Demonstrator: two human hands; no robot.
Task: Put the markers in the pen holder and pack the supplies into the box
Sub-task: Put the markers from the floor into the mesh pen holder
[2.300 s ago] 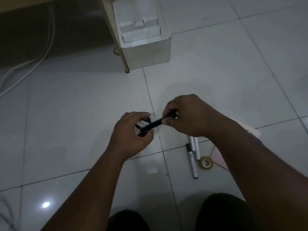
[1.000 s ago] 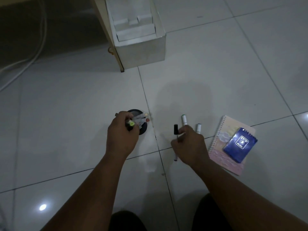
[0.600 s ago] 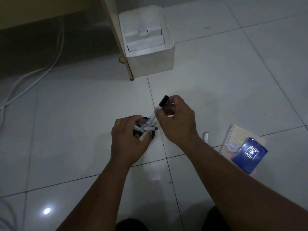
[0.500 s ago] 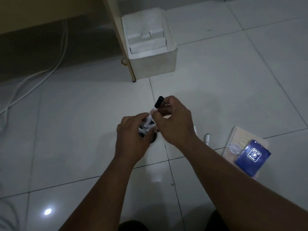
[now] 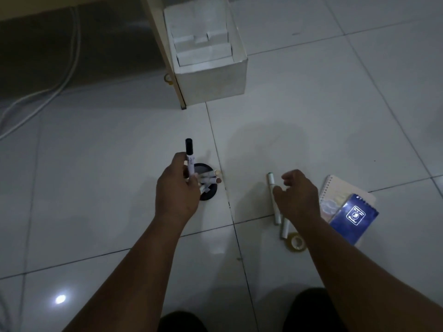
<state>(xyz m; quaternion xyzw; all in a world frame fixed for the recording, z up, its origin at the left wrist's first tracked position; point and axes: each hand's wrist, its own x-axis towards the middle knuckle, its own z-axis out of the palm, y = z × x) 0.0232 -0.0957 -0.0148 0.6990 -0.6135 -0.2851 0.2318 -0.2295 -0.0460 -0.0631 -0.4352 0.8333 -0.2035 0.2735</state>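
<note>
Since half a second ago the right hand [image 5: 297,195] has left the holder and dropped, fingers loosely apart and holding nothing, over the two markers [image 5: 273,197] lying on the tile, likely to gather them next; the left hand [image 5: 177,192] is closed around the black pen holder [image 5: 208,195], steadying it and pinning the black-capped marker [image 5: 190,159] upright, while notebooks [image 5: 352,216] and tape roll [image 5: 296,243] wait well short of the white box [image 5: 211,85]

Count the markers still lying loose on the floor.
2. One marker lies just left of the right hand; a second marker pokes out from under that wrist, beside the tape roll. The hand may hide more.
</note>
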